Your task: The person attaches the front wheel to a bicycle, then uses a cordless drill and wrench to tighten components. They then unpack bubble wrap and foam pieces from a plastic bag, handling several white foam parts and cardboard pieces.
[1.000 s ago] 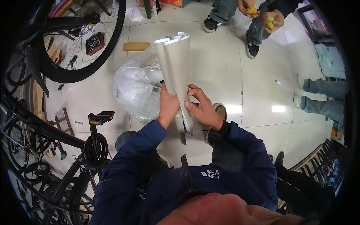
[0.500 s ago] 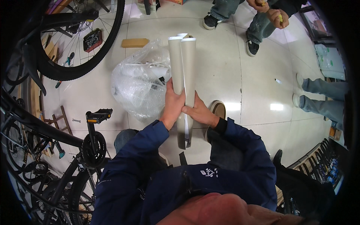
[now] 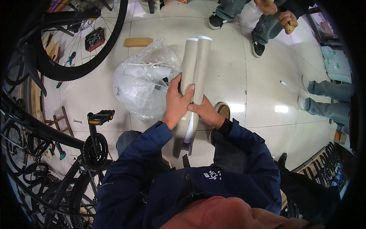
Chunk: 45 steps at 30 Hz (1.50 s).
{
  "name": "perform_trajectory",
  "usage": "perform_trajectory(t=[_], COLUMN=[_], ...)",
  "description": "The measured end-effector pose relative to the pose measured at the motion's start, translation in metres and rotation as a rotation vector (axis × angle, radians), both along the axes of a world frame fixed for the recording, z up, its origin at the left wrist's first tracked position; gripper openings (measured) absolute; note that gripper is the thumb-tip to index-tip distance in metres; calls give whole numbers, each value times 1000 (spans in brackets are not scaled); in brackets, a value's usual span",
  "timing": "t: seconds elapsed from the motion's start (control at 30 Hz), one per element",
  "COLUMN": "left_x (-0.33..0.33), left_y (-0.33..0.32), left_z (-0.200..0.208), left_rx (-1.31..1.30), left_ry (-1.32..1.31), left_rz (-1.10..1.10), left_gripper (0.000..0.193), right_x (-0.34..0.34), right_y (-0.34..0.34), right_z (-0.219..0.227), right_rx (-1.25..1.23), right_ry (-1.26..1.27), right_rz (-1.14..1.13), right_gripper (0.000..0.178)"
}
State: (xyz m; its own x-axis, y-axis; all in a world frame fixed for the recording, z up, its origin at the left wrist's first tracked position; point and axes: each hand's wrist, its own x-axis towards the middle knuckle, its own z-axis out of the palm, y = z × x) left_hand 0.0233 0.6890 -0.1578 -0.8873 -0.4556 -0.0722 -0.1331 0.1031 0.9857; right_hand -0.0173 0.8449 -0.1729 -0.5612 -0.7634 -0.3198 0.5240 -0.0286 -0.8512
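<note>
Between my hands I hold a bundle of long beige tube-like pieces (image 3: 195, 61) with white far ends and darker grey near ends. Their exact kind does not show. My left hand (image 3: 176, 101) is wrapped round the left side, thumb across the front. My right hand (image 3: 207, 112) grips the right side a little lower, its thumb by the seam between the pieces. Clear bubble wrap (image 3: 133, 89), with white and black bits inside or under it, lies on the floor just left of the bundle.
A bicycle wheel (image 3: 122, 28) and pedal (image 3: 102, 117) stand at left. On the tiled floor lie a cardboard piece (image 3: 138, 42), a small red tray (image 3: 94, 39) and a spanner (image 3: 77, 121). Another person's hand (image 3: 288, 21) holds something small and yellow, far right; someone else's legs (image 3: 328, 97) stand at right.
The bundle has tilted and turned, its far ends moving right and its near ends left. My left thumb now lies over its front. The other person's hands have shifted slightly.
</note>
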Motion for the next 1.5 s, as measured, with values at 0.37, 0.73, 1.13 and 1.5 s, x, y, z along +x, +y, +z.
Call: perform_trajectory(t=[0.37, 0.73, 1.13, 1.5], left_x=[-6, -3, -25, -83], left_y=[-10, -8, 15, 76], left_z=[22, 8, 4, -21], left_rx=[-530, 693, 1120, 566], left_ry=[-74, -159, 0, -78], left_rz=[-4, -178, -287, 34], left_gripper=[57, 52, 69, 45], right_x=[-7, -18, -7, -54], right_y=[6, 17, 62, 98], right_z=[-3, -1, 9, -7], right_rx=[62, -90, 202, 304], right_ry=[-143, -324, 148, 175], right_rz=[-49, -24, 204, 259], right_gripper=[67, 77, 89, 81])
